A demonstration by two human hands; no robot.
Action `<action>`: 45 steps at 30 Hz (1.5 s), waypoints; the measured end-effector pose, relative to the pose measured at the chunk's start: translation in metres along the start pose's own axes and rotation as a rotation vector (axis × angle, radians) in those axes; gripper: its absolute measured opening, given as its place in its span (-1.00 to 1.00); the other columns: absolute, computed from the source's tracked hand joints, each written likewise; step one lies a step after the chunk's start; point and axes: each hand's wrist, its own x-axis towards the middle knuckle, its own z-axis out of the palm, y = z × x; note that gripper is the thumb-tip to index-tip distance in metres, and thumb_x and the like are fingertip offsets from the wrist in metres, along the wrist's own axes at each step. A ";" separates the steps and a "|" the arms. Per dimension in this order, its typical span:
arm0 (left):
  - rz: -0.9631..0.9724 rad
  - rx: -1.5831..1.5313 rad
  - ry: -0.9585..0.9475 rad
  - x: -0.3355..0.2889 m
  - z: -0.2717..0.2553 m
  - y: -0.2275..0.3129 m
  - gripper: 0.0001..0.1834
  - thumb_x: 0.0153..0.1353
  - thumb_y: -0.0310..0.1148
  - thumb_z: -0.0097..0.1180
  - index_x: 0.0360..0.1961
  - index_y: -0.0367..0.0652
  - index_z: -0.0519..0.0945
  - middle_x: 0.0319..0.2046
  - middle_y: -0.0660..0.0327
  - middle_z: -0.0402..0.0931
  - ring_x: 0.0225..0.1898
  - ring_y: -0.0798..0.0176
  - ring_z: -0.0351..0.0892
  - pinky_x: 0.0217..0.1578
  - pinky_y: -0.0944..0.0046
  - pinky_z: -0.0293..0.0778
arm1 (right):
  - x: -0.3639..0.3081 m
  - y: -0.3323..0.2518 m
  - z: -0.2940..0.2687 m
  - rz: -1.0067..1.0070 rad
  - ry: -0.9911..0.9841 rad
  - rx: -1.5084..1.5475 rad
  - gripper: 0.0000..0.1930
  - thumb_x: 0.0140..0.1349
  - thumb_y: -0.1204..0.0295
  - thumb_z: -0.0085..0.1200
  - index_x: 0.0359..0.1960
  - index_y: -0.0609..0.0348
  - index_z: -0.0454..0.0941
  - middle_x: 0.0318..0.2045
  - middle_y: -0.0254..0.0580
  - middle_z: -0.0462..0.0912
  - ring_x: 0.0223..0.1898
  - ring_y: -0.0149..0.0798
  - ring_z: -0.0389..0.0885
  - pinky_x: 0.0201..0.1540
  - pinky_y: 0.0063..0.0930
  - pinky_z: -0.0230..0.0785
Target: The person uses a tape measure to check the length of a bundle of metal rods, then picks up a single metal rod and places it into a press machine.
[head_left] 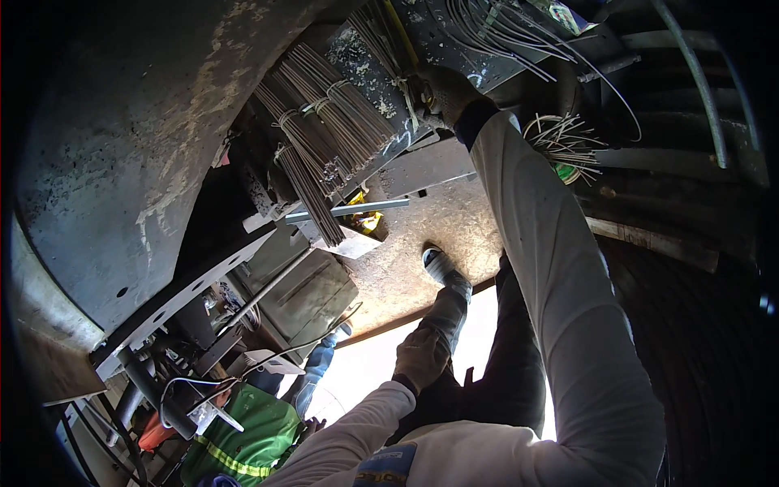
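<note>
My right arm reaches far forward to a dark metal bench (519, 81). At its end my gloved right hand (446, 93) is closed at the end of a bundle of thin metal rods (377, 40); shadow hides part of the fingers. Just left of it, more tied bundles of rods (337, 109) lie side by side, their ends toward me. One narrow bundle (308, 195) juts out past the bench edge. My left hand (422, 359), also gloved, rests on my left leg with its fingers laid over it, holding nothing that shows.
A large scuffed metal housing (122, 146) fills the left. Curved loose wires (503, 32) lie at the far right; a cluster of cut wires (564, 142) stands below them. A grey flat bar (349, 211) crosses a small box. At lower left is a person in a green vest (251, 430).
</note>
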 end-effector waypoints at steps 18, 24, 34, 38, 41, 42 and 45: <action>0.041 -0.009 0.007 0.004 0.010 -0.004 -0.45 0.11 -0.03 0.16 0.06 -0.14 0.55 0.09 0.00 0.47 0.15 -0.09 0.41 0.16 -0.04 0.33 | -0.115 0.107 -0.038 0.112 0.054 0.156 -0.75 0.31 0.13 0.11 -0.28 0.04 0.50 -0.51 -0.36 0.52 -0.51 -0.42 0.51 -0.38 -0.47 0.41; 0.144 -0.285 0.462 0.058 -0.033 -0.001 -0.82 0.27 -0.41 0.06 -0.19 -0.25 0.60 -0.30 -0.05 0.61 -0.22 -0.12 0.59 -0.17 -0.01 0.52 | -0.174 0.122 -0.048 -0.753 -0.107 -0.752 -0.79 0.34 0.34 0.00 -0.16 0.23 0.50 -0.36 -0.18 0.57 -0.38 -0.22 0.56 -0.27 -0.30 0.44; -0.167 -1.278 -0.295 0.109 -0.123 0.026 -0.69 0.33 -0.36 0.13 0.01 -0.32 0.57 -0.17 0.19 0.62 -0.20 0.37 0.59 -0.17 0.36 0.53 | -0.280 0.141 -0.055 -0.857 -0.305 -1.449 -0.64 0.26 0.30 0.06 -0.08 0.40 0.48 -0.12 0.21 0.54 -0.09 0.09 0.55 0.05 -0.19 0.45; 0.223 -1.031 -0.362 0.120 -0.128 0.018 -0.75 0.30 -0.39 0.15 -0.09 -0.33 0.59 -0.24 0.17 0.63 -0.26 0.34 0.61 -0.21 0.35 0.54 | -0.292 0.141 -0.054 -0.365 -0.281 -1.318 -0.30 0.19 0.24 0.16 0.27 0.44 0.21 0.01 0.34 0.48 -0.07 0.14 0.57 0.06 -0.21 0.48; 0.528 -0.554 -0.302 0.122 -0.137 0.024 -0.84 0.28 -0.43 0.14 -0.18 -0.30 0.61 -0.31 0.18 0.62 -0.30 0.32 0.61 -0.25 0.31 0.55 | -0.296 0.155 -0.063 -0.512 -0.266 -1.259 -0.22 0.16 0.21 0.20 0.30 0.43 0.12 0.03 0.29 0.50 -0.07 0.13 0.57 0.04 -0.19 0.47; 0.669 -0.299 -0.254 0.123 -0.141 0.026 -0.88 0.26 -0.45 0.14 -0.23 -0.27 0.61 -0.35 0.18 0.61 -0.33 0.30 0.62 -0.26 0.29 0.55 | -0.299 0.162 -0.068 -0.528 -0.290 -1.195 -0.30 0.19 0.24 0.16 0.26 0.41 0.19 -0.03 0.21 0.53 -0.09 0.10 0.58 0.03 -0.18 0.47; 0.393 -0.586 -0.435 0.140 -0.155 0.007 -0.88 0.16 -0.35 0.22 -0.30 -0.11 0.63 -0.34 0.24 0.61 -0.29 0.14 0.63 -0.24 0.27 0.55 | -0.319 0.174 -0.079 -0.556 -0.345 -1.059 -0.46 0.25 0.29 0.09 0.19 0.37 0.34 -0.15 0.05 0.60 -0.11 0.04 0.58 0.00 -0.16 0.45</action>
